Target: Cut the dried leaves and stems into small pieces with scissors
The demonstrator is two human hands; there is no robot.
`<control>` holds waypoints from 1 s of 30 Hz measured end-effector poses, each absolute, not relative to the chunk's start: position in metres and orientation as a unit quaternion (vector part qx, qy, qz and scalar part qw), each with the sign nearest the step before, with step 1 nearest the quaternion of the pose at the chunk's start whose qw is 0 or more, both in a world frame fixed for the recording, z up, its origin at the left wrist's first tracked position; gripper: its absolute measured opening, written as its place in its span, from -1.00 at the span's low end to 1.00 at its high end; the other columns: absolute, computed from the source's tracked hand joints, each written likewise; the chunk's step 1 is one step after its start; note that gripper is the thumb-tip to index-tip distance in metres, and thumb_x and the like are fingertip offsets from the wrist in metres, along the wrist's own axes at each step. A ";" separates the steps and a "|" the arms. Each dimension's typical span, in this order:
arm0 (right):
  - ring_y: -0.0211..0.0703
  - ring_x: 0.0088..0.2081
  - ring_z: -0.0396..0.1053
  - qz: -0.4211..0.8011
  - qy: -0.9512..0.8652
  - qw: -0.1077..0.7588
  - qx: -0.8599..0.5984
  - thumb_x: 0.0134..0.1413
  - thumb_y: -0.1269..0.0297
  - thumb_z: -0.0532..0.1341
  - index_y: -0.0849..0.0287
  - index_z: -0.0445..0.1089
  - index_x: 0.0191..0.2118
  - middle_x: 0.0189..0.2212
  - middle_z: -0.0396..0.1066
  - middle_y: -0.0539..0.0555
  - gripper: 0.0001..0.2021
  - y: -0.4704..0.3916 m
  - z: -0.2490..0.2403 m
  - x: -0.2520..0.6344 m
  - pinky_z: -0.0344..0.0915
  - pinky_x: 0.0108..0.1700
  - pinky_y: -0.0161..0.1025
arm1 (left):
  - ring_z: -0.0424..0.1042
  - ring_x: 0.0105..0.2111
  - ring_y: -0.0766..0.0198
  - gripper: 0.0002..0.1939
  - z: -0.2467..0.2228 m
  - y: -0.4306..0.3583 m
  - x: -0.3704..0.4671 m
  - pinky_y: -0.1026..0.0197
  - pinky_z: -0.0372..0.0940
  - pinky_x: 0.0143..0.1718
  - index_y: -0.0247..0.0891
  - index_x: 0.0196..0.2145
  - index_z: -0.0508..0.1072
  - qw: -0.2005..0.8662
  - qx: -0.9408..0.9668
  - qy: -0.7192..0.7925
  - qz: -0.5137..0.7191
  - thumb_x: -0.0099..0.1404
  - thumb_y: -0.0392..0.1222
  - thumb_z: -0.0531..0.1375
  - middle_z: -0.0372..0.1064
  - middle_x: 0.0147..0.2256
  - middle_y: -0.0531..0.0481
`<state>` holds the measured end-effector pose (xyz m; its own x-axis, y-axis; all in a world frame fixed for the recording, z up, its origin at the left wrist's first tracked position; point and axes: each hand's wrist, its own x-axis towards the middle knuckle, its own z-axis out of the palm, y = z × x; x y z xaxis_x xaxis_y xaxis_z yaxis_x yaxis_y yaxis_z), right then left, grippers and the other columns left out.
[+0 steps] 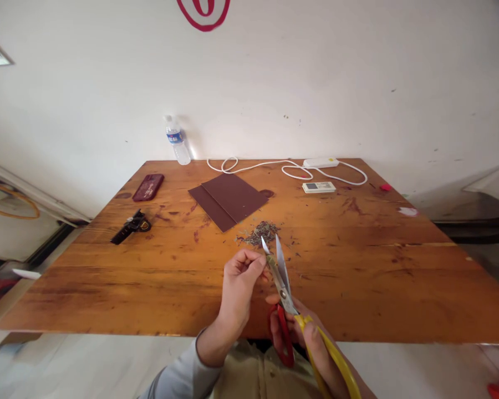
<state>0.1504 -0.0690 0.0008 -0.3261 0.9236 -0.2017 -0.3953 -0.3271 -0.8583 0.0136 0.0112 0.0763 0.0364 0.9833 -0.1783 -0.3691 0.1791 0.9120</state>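
My left hand [240,282] is pinched near the lower blade of the scissors, over the front of the wooden table [149,277]; what its fingers hold is too small to make out. Fingers of my right hand [320,349] go through the handles of the large scissors [283,293], one handle yellow and one red. The blades point away from me and stand slightly apart. Just beyond their tips lies a loose pile of small dry clippings [260,233]. Behind the pile are dark brown sheets [237,197], overlapping and flat on the table.
A water bottle [178,141] stands at the back left. A dark red phone [148,187] and a black strapped item [131,226] lie on the left. At the back right are a white power strip [320,162] with its cord and a pale remote-like device [318,187].
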 end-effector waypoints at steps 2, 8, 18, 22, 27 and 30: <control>-0.17 -0.57 0.36 0.725 -0.373 0.464 -0.346 -0.19 -0.49 0.16 0.16 0.34 0.02 -0.43 0.39 0.08 -0.15 -0.068 -0.002 0.149 0.29 -0.62 -0.29 | 0.28 -0.59 0.40 -0.78 0.077 0.009 0.015 0.33 0.21 -0.47 -0.27 -0.56 0.40 0.627 0.352 0.440 0.537 0.10 -0.14 0.32 0.35 -0.63 0.10; -0.27 -0.67 0.23 0.698 -0.397 0.506 -0.315 -0.04 -0.45 0.09 0.15 0.34 -0.01 -0.52 0.32 -0.01 -0.25 -0.069 -0.007 0.143 0.20 -0.69 -0.35 | 0.28 -0.58 0.40 -0.77 0.079 0.005 0.017 0.32 0.20 -0.46 -0.28 -0.56 0.39 0.626 0.353 0.440 0.538 0.10 -0.13 0.32 0.35 -0.61 0.10; -0.37 -0.69 -0.03 0.675 -0.377 0.527 -0.355 -0.10 -0.46 0.13 0.16 0.38 -0.14 -0.60 0.15 -0.11 -0.28 -0.068 0.010 0.133 0.00 -0.71 -0.39 | 0.30 -0.60 0.40 -0.79 0.080 0.007 0.017 0.33 0.21 -0.46 -0.28 -0.55 0.39 0.647 0.340 0.427 0.533 0.11 -0.15 0.32 0.36 -0.63 0.10; -0.40 -0.69 -0.05 0.696 -0.375 0.511 -0.338 -0.06 -0.44 0.12 0.15 0.37 -0.12 -0.59 0.13 -0.12 -0.29 -0.069 0.007 0.137 0.02 -0.70 -0.41 | 0.30 -0.60 0.41 -0.80 0.080 0.009 0.016 0.33 0.21 -0.47 -0.28 -0.56 0.40 0.643 0.343 0.430 0.533 0.11 -0.16 0.31 0.36 -0.63 0.10; -0.40 -0.68 -0.08 0.702 -0.370 0.502 -0.343 0.00 -0.40 0.12 0.14 0.35 -0.13 -0.58 0.11 -0.14 -0.35 -0.072 0.006 0.140 0.02 -0.69 -0.42 | 0.30 -0.61 0.41 -0.79 0.080 0.011 0.015 0.33 0.21 -0.47 -0.28 -0.56 0.40 0.639 0.350 0.438 0.527 0.11 -0.16 0.30 0.35 -0.64 0.10; -0.40 -0.67 -0.09 0.699 -0.376 0.495 -0.354 -0.03 -0.41 0.14 0.14 0.35 -0.15 -0.58 0.09 -0.15 -0.35 -0.073 0.009 0.140 0.00 -0.68 -0.42 | 0.29 -0.62 0.40 -0.80 0.081 0.013 0.013 0.32 0.21 -0.49 -0.28 -0.57 0.39 0.636 0.355 0.446 0.521 0.09 -0.15 0.30 0.34 -0.65 0.11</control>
